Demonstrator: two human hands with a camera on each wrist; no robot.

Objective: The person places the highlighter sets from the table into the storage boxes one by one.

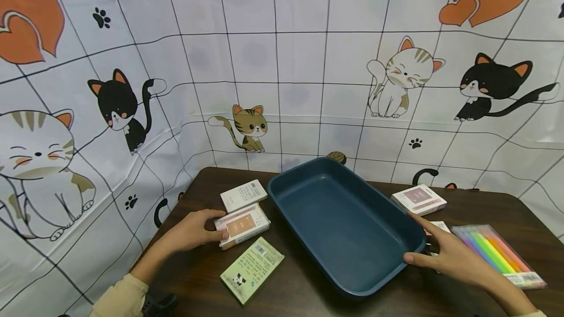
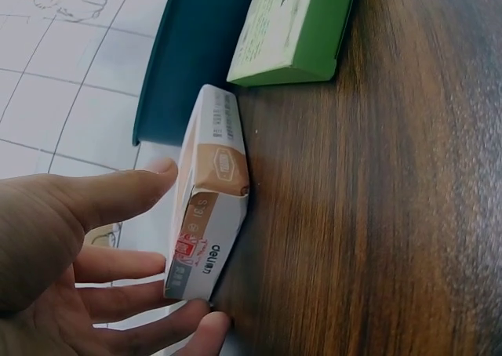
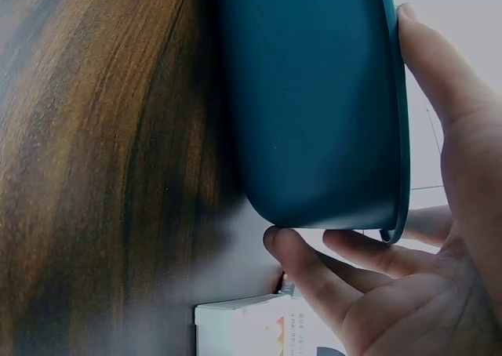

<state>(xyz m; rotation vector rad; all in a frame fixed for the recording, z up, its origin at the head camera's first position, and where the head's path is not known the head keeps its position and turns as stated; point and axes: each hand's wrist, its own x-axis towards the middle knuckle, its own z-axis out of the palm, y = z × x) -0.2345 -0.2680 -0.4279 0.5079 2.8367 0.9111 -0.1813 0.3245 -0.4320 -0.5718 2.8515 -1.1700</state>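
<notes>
My left hand (image 1: pixel 197 229) holds a small white box with a tan label (image 1: pixel 241 225) by its left end. In the left wrist view its thumb is at the box's upper edge and the fingers lie along the end. Close by are a white box with a barcode (image 1: pixel 244 195) and a green packet (image 1: pixel 252 269). A deep blue rectangular plastic tray (image 1: pixel 341 209) stands mid-table. My right hand (image 1: pixel 454 253) grips its right corner, thumb at the rim and fingers outside, as the right wrist view also shows.
Beyond the tray's right side sits a white box with a pinkish label (image 1: pixel 418 199). Another box (image 1: pixel 440 226) is partly hidden behind the right hand. A clear pack of coloured sticks (image 1: pixel 500 256) lies at the right. Cat-patterned cloth (image 1: pixel 299 62) hangs behind the dark wooden table (image 1: pixel 194 278).
</notes>
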